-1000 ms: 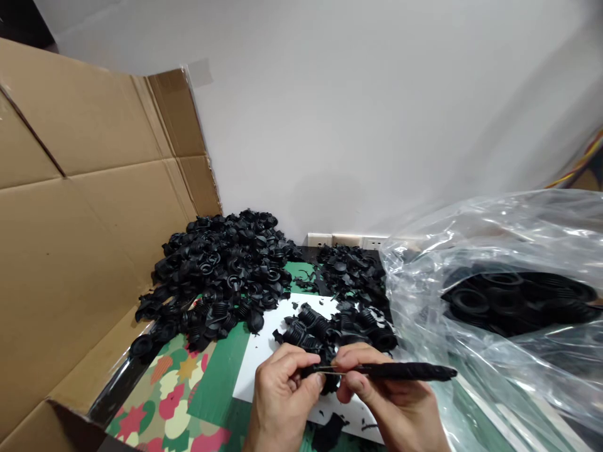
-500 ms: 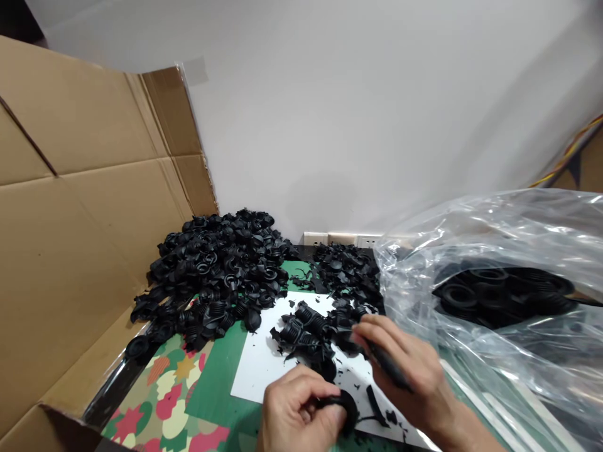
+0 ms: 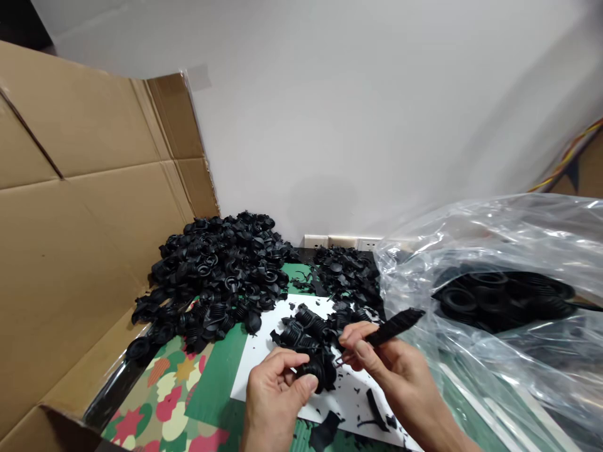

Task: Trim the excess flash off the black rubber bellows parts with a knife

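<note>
My left hand (image 3: 277,392) pinches a ribbed black rubber part (image 3: 311,369) between thumb and fingers, over a white sheet (image 3: 254,361). To its right, my right hand (image 3: 391,367) grips a dark-handled tool (image 3: 396,325); its thin tip points left toward the rubber part. Just behind the hands lie several ribbed black parts (image 3: 301,333) on the sheet. Black scraps (image 3: 374,408) are scattered in front of my right hand, and a larger dark piece (image 3: 325,431) lies at the sheet's front edge.
A large heap of black rubber parts (image 3: 221,263) lies back left beside a cardboard box (image 3: 94,238). Black trimmings (image 3: 346,270) are piled at the back centre. On the right, a clear plastic bag (image 3: 414,270) holds black ring-shaped parts (image 3: 494,295). Sockets (image 3: 342,242) line the wall.
My left hand has moved up and left and now holds a ribbed part instead of a ring-shaped piece. My right hand has turned the tool upward. A dark piece now shows at the sheet's front edge.
</note>
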A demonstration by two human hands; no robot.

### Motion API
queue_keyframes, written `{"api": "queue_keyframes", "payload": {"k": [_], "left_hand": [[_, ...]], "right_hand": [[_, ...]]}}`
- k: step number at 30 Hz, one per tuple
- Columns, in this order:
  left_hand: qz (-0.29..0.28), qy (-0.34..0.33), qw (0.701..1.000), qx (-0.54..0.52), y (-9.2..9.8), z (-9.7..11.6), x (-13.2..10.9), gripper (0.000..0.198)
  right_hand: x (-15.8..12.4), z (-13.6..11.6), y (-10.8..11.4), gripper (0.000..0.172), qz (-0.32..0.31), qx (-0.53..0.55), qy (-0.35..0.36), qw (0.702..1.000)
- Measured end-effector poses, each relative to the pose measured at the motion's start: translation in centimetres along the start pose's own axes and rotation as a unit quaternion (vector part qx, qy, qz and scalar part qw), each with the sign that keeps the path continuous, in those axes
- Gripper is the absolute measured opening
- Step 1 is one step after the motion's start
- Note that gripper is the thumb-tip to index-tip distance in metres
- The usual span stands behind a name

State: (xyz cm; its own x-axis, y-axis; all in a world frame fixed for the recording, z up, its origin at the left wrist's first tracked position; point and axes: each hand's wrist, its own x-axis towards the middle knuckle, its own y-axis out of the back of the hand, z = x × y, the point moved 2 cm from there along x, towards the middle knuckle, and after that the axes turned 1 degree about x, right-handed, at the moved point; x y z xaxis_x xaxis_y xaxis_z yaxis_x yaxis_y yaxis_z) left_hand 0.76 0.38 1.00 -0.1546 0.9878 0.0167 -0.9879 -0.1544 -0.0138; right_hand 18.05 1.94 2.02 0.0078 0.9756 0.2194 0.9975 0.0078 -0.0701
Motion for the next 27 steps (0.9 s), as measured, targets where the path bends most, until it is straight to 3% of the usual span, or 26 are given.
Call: {"api": "queue_keyframes", "payload": {"k": [4,8,12,17,21,24,27], "left_hand": [[0.005,0.012,1.000,-0.011,0.3,-1.1,0.3,0.017],[0.003,0.093,0.994,-0.059,0.5,-1.2,0.5,0.029],[-0.044,0.169,0.968,-0.180,0.2,-0.3,0.7,0.036],[-0.039,0.252,0.928,-0.272,0.1,-0.1,1.0,0.029],[-0.008,0.315,0.905,-0.286,-0.1,0.4,0.9,0.034],[-0.013,0.337,0.893,-0.299,-0.5,0.8,0.9,0.041],[-0.032,0.343,0.886,-0.311,-0.8,0.7,1.1,0.043]], "right_hand": [[0.0,-0.2,-0.2,0.028,0.021,0.080,-0.054,0.995],[-0.2,-0.5,-0.6,0.028,0.028,0.117,-0.077,0.990],[-0.2,-0.8,-0.8,0.029,0.023,0.142,-0.096,0.985],[-0.2,0.2,-0.6,0.038,0.022,0.074,-0.124,0.989],[-0.1,0.9,0.1,0.041,-0.003,-0.030,-0.084,0.996],[-0.1,0.6,0.5,0.040,-0.018,-0.087,-0.049,0.995],[-0.3,-0.1,0.6,0.039,-0.014,-0.098,-0.058,0.993]]}}
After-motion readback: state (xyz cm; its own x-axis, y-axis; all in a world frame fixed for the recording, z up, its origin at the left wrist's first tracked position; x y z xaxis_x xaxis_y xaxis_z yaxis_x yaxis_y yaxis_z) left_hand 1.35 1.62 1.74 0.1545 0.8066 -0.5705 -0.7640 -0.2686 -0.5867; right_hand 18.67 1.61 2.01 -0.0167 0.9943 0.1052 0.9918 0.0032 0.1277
